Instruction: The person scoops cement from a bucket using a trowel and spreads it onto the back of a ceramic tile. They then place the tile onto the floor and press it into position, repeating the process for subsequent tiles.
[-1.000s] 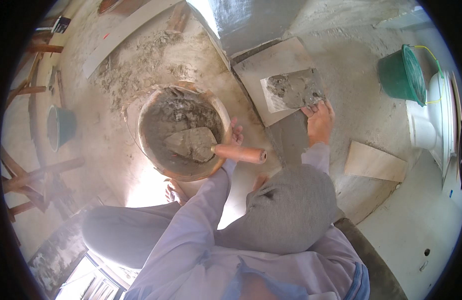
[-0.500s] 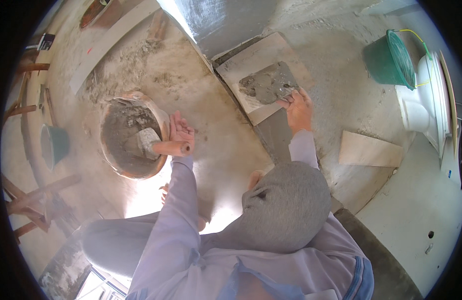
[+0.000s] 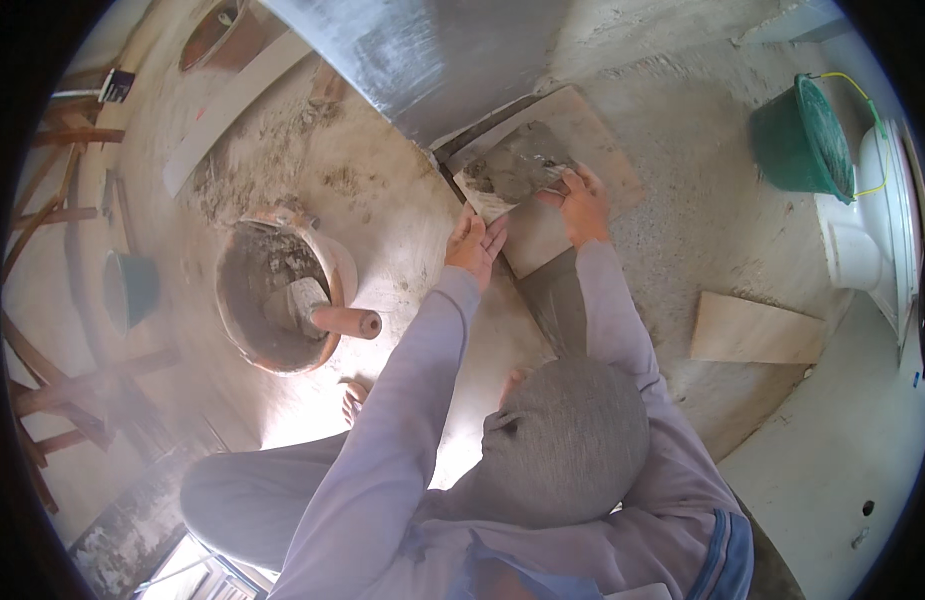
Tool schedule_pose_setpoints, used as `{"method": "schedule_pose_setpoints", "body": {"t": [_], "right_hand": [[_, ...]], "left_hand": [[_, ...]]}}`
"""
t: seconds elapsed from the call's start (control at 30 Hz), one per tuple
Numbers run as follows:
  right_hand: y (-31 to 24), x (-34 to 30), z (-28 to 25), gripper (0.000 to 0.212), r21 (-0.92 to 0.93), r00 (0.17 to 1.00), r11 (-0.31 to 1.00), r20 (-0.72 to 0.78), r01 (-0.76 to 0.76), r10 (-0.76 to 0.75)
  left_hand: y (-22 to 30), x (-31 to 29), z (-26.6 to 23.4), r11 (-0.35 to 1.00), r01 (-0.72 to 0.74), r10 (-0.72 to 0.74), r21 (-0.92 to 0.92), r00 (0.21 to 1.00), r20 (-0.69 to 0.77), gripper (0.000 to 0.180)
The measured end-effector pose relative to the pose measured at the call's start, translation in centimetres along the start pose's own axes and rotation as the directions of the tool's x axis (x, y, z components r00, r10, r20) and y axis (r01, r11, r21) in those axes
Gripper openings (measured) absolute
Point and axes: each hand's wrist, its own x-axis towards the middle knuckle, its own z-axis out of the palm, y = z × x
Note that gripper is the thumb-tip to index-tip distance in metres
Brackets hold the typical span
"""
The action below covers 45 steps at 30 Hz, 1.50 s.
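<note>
1. Small teal bucket (image 3: pixel 132 290), far left, floor.
2. Mortar bucket (image 3: pixel 341 268), trowel (image 3: pixel 347 321) resting in it, wooden handle over rim.
3. Left hand (image 3: pixel 474 246): fingers slightly spread at near-left corner of mortar-coated tile; can't tell if gripping.
4. Mortar-coated tile (image 3: pixel 517 165): between hands, above larger tile (image 3: pixel 535 240).
5. Right hand (image 3: pixel 580 205): fingers closed on its right edge.
6. Cut tile piece (image 3: pixel 754 328), floor.
7. Green bucket (image 3: pixel 794 140), far right.

From the head, a wide fisheye looks down on the nearby hands (image 3: pixel 470 245).
</note>
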Motion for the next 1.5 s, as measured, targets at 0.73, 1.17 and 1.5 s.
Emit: {"method": "schedule_pose_setpoints", "body": {"t": [0.73,1.17,1.5], "right_hand": [[2.6,3.2,3.1,0.022,-0.088,0.995,0.992,-0.043,-0.092,0.089],[0.8,4.5,5.8,0.031,-0.130,0.991,0.987,-0.113,-0.091,0.077],[0.7,5.6,6.7,0.031,-0.144,0.986,0.985,-0.151,-0.096,0.074]], "left_hand": [[1.6,4.7,-3.2,0.999,-0.049,0.050,0.020,0.997,-0.057,0.053],[3.4,5.0,-2.1,0.983,-0.181,0.177,-0.033,0.979,-0.105,0.060],[3.4,5.7,-1.4,0.944,-0.295,0.318,0.147,0.932,-0.173,0.063]]}}
